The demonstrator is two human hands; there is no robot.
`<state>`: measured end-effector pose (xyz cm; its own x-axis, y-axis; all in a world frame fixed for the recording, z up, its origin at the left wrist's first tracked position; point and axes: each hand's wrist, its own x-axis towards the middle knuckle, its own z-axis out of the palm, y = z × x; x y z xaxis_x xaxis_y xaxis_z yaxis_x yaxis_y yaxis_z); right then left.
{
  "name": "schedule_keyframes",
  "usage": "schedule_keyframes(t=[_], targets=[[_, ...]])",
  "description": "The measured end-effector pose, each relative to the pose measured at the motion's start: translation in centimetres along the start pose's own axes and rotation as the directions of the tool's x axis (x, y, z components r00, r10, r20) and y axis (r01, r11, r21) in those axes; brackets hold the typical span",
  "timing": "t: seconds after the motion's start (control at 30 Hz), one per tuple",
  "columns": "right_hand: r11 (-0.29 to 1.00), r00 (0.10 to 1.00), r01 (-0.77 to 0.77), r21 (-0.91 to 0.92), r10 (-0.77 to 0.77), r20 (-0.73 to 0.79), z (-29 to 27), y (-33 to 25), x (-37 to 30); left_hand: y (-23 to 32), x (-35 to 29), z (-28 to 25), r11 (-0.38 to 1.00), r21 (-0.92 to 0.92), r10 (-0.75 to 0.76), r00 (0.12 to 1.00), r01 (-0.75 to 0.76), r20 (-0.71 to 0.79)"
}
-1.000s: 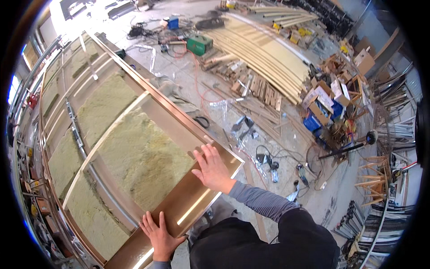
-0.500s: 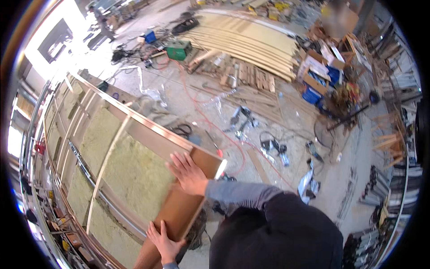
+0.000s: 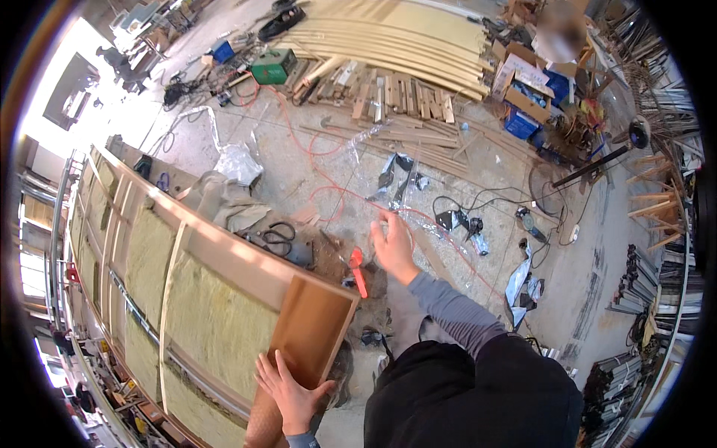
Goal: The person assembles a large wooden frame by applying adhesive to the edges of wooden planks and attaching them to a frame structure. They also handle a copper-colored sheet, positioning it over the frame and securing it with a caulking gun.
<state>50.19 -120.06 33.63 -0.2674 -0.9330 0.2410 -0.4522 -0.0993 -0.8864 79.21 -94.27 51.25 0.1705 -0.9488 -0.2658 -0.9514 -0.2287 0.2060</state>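
Observation:
A long wooden frame [image 3: 185,230] lies at the left, its bays filled with yellowish-green insulation wool [image 3: 216,306]. A smooth brown panel [image 3: 310,317] covers part of its near end. My left hand [image 3: 290,396] rests on that panel's near part, fingers spread. Off the frame's far corner, my right hand [image 3: 393,250] is raised over the floor, fingers stretched out and nothing visible in it. Nearest to it is an orange-red tool [image 3: 358,273], whose exact kind I cannot make out. A metal rail [image 3: 134,299] runs lengthwise among the insulation.
Beyond the frame are a grey bucket with black cable [image 3: 287,243] and crumpled sheeting [image 3: 224,200]. A red hose [image 3: 332,190] winds across the floor. Farther off lie long yellowish boards [image 3: 388,45], wood offcuts [image 3: 403,97], a green case [image 3: 274,66] and cardboard boxes [image 3: 523,86].
My right hand has lifted off the brown panel and moved right, out over the floor. My left hand stays on the panel. The whole view has shifted.

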Motion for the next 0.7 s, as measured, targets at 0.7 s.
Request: schedule_keyframes(t=[0.7], targets=[[0.528, 0.134, 0.838, 0.138, -0.444, 0.886, 39.9, 19.4, 7.0, -0.2, 8.6, 2.3, 0.664, -0.335, -0.545, 0.739, 0.669, 0.396]])
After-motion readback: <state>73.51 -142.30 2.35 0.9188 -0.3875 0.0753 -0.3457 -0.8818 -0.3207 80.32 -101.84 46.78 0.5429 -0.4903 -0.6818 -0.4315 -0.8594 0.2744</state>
